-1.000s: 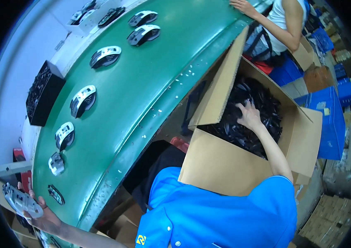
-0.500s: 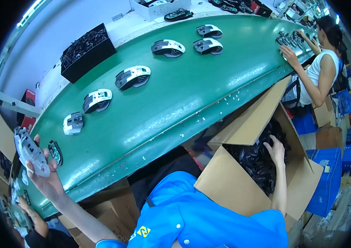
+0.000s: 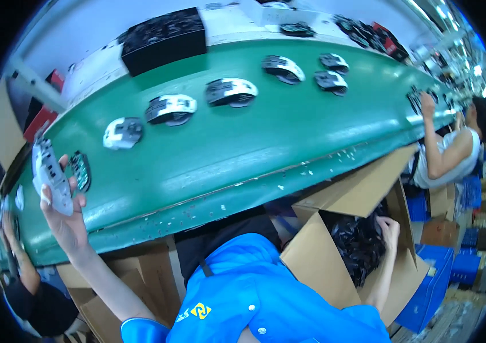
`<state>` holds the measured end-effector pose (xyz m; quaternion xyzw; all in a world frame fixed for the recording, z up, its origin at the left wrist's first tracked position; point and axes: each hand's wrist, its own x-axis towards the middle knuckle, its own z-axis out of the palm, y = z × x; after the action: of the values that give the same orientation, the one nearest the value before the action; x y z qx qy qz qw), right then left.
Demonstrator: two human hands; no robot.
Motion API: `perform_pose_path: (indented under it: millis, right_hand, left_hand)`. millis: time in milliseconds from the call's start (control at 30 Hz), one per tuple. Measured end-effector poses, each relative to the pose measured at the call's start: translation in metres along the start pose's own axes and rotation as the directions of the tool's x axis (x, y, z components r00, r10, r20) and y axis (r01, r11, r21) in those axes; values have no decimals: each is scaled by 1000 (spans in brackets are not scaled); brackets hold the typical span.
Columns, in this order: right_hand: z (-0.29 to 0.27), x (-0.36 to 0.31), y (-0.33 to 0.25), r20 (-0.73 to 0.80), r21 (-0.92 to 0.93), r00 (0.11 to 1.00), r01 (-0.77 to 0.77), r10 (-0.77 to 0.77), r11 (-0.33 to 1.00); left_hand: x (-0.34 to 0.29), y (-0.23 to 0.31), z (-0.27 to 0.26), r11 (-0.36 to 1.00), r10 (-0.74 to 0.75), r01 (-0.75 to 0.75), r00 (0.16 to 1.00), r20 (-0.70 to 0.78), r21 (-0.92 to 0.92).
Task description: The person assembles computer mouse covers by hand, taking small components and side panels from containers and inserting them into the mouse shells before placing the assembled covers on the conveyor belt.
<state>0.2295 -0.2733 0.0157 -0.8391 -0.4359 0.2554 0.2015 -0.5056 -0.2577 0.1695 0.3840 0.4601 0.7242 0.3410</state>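
Note:
My left hand (image 3: 66,220) is raised over the left part of the green conveyor belt (image 3: 208,154), its fingers wrapped round a pale grey mouse shell (image 3: 51,174) held upright. Just beside those fingers, a green circuit board on a dark base (image 3: 81,171) lies on the belt. Down in an open cardboard box (image 3: 311,254), my right hand (image 3: 390,230) is at the right side of a pile of glossy black plastic parts (image 3: 360,248). Its fingers are bent together against the parts, and what they pinch is hidden.
Several white-and-black mouse shells (image 3: 231,91) stand along the belt. A black bin (image 3: 165,40) of small dark parts sits beyond its far edge. One co-worker (image 3: 449,151) handles boards at the right; another person's arm (image 3: 22,257) reaches in at the left. Blue crates (image 3: 426,286) stand right of the box.
The whole view has turned, so the belt and mouse shells appear shifted right. My right hand has moved to the pile's right side, its spread fingers now drawn together. My left hand still holds the shell.

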Motion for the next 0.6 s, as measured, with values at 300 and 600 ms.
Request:
perform_pose_path:
  millis: [300, 600]
  right_hand:
    - [-43, -95, -280, -247, 173, 803, 586, -541, 791]
    - [270, -144, -493, 477, 507, -322, 861, -818, -44]
  left_hand:
    - [-13, -5, -22, 999, 33, -32, 993, -116, 13]
    - [-58, -26, -27, 973, -230, 221, 949, -216, -64]
